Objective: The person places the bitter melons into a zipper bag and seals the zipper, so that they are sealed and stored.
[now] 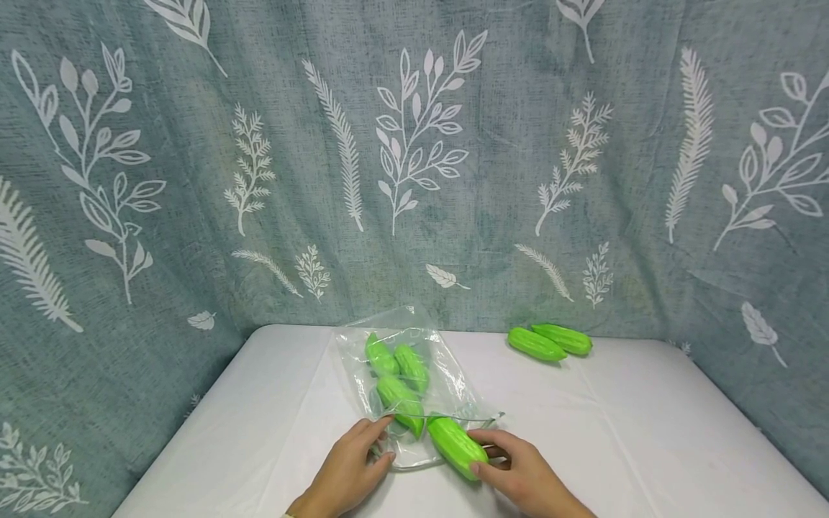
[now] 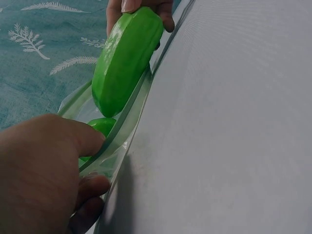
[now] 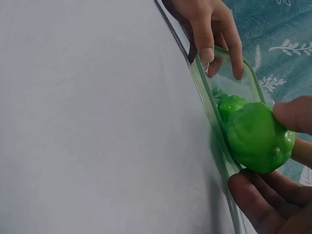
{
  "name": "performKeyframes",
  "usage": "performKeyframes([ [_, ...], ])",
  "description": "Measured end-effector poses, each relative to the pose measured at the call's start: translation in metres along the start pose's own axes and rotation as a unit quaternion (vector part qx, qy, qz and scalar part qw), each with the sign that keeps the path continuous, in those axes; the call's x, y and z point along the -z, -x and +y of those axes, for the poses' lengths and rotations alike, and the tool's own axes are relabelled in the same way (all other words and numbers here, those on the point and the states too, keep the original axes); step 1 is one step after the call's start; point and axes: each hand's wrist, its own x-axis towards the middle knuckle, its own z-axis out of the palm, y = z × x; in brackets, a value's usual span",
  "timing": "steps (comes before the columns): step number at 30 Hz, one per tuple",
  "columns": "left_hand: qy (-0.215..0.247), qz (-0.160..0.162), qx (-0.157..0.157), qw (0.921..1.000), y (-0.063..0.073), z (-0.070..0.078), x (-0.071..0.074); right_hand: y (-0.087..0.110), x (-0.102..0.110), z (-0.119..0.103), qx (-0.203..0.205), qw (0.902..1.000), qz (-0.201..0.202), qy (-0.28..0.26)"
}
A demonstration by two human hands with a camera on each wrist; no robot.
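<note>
A clear zip bag (image 1: 450, 378) lies on the white table with its mouth toward me, and three bright green cucumbers (image 1: 396, 399) show inside it. At the left of the mouth, my left hand (image 1: 350, 460) pinches the bag's rim between thumb and fingers. My right hand (image 1: 514, 467) grips another ridged green cucumber (image 1: 457, 447) by its near end, thumb on one side and fingers on the other. The far end of that cucumber is in the mouth of the bag. In the left wrist view the green zip strip (image 2: 129, 114) runs alongside it.
Two more green cucumbers, a front one (image 1: 536, 344) and a back one (image 1: 565, 339), lie together at the back right of the table (image 1: 648, 417). Behind the table hangs a blue-green curtain (image 1: 492, 180) with white leaf patterns.
</note>
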Motion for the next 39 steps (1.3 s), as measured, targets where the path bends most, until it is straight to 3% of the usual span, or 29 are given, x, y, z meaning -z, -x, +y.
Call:
performKeyframes([
  [9, 0.001, 0.003, -0.004, 1.0000, -0.0006, 0.0010, -0.0006, 0.0005, -0.0036, -0.0009, 0.011, 0.9995, 0.024, 0.015],
  [16, 0.003, 0.010, -0.011, 0.9999, 0.0006, -0.0002, -0.0001, 0.0018, -0.0020, 0.0000, 0.029, 0.9989, 0.020, 0.032],
  [27, 0.005, 0.008, -0.009, 0.9999, 0.0024, -0.0022, -0.0008, 0.0052, 0.0004, 0.0033, 0.096, 0.9945, 0.001, 0.043],
  [39, 0.009, 0.002, -0.011, 0.9999, 0.0006, -0.0008, 0.0002, 0.0045, -0.0040, -0.0015, 0.100, 0.9901, 0.036, 0.091],
])
